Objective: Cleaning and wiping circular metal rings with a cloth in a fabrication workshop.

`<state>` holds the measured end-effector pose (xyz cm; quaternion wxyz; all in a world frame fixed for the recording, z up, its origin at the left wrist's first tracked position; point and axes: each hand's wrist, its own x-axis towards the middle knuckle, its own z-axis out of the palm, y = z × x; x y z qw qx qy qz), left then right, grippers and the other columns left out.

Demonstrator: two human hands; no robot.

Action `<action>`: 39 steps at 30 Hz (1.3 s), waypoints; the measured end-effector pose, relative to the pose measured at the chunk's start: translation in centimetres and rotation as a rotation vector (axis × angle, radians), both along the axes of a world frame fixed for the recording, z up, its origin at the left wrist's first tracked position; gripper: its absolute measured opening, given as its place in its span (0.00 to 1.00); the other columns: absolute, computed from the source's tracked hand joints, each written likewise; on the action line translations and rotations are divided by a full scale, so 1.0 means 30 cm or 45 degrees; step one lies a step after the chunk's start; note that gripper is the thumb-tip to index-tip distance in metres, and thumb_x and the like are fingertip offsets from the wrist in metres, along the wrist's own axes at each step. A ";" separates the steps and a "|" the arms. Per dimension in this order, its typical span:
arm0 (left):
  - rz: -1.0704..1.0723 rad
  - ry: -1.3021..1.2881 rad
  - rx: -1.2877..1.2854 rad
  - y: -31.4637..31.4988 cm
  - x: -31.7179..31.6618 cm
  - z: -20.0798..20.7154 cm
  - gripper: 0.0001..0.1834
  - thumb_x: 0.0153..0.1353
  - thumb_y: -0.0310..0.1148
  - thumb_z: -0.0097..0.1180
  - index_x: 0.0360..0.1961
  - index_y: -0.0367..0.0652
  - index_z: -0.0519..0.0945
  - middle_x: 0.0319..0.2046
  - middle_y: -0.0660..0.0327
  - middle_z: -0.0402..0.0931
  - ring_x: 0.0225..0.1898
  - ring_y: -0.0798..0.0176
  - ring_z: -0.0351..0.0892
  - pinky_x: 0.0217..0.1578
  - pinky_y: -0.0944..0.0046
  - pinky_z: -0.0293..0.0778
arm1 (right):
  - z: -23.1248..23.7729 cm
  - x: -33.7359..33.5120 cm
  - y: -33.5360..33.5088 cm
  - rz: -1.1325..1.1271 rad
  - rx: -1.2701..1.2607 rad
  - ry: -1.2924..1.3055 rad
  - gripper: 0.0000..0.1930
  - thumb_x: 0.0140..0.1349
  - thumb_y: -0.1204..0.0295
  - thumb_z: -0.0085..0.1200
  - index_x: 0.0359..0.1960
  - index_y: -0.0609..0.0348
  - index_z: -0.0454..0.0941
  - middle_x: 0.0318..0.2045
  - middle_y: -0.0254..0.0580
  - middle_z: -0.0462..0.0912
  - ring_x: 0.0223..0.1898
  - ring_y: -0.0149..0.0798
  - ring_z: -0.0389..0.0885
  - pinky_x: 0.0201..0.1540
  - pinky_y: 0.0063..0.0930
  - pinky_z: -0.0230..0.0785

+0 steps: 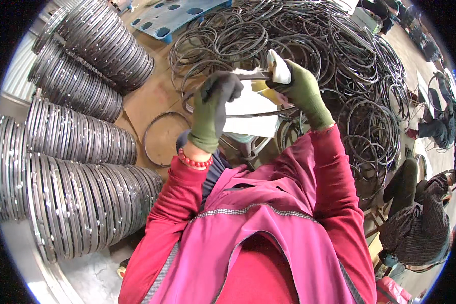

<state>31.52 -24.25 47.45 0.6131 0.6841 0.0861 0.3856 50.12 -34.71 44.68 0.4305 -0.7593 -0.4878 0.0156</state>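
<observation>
Gripping a dark hoop [252,77] up in front of our body, we have our left hand [217,96] curled into a fist around its far stretch. Our right hand [302,88], in a matching green glove, clasps a white cloth [281,71] at the same stretch; whether its fingers touch the hoop, we cannot tell. Beyond our hands spreads a heap of loose hoops [299,33]; stacked hoops [86,202] line our left, near a blue pallet [180,21].

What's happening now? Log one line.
left grip: holds dark ring; right grip: holds white cloth; ahead: loose rings; left side: stacked rings
</observation>
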 end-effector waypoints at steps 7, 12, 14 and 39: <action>-0.030 -0.183 -0.126 0.074 0.026 -0.015 0.14 0.65 0.38 0.45 0.37 0.37 0.75 0.29 0.65 0.72 0.31 0.73 0.67 0.36 0.70 0.64 | -0.032 0.008 -0.054 0.301 0.164 0.268 0.27 0.41 0.62 0.67 0.44 0.60 0.72 0.32 0.42 0.80 0.33 0.33 0.77 0.37 0.28 0.69; -0.404 -0.440 -0.803 0.062 0.048 -0.060 0.17 0.64 0.41 0.45 0.45 0.38 0.72 0.46 0.57 0.73 0.51 0.62 0.69 0.53 0.64 0.63 | -0.002 -0.032 -0.135 0.380 -0.056 0.451 0.29 0.42 0.67 0.69 0.46 0.65 0.70 0.35 0.39 0.79 0.37 0.24 0.71 0.43 0.24 0.67; -0.443 -0.431 -0.880 0.036 0.054 -0.108 0.19 0.65 0.41 0.42 0.47 0.36 0.71 0.48 0.55 0.71 0.54 0.58 0.67 0.56 0.61 0.61 | -0.055 -0.039 -0.173 0.437 0.019 0.373 0.30 0.40 0.69 0.69 0.46 0.63 0.71 0.36 0.38 0.80 0.37 0.24 0.72 0.43 0.25 0.68; -0.637 -0.232 -1.623 -0.162 0.024 -0.384 0.16 0.62 0.44 0.47 0.40 0.43 0.74 0.18 0.72 0.58 0.15 0.76 0.52 0.23 0.71 0.60 | -0.539 -0.041 -0.395 0.378 0.523 2.214 0.15 0.56 0.73 0.55 0.45 0.63 0.72 0.39 0.37 0.78 0.40 0.32 0.78 0.45 0.27 0.72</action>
